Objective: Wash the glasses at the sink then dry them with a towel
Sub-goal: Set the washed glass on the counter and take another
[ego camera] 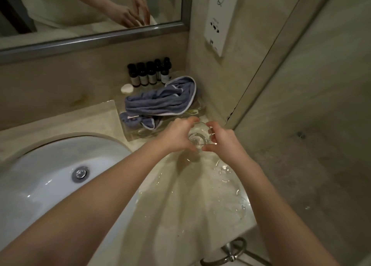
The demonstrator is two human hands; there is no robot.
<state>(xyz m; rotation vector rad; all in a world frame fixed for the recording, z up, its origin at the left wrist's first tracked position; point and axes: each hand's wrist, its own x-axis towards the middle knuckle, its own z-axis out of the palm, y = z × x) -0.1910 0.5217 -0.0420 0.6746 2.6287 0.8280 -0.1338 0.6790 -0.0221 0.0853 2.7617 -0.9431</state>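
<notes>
My forearms reach over the wet counter (180, 195) right of the sink (50, 165). My left hand (176, 137) and right hand (224, 141) both grip the glass (198, 137), upright above the counter. Washing looks done; next I need the towel (160, 103) just beyond.

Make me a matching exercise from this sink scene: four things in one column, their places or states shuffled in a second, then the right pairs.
Things:
1. glass
2. towel
3. bottles
4. drain

Places or states:
A. lined up against the wall under the mirror
B. held between both hands above the wet counter
C. at the bottom of the white basin
D. bunched up on the tray behind the hands

Pairs: 1-B, 2-D, 3-A, 4-C
</notes>
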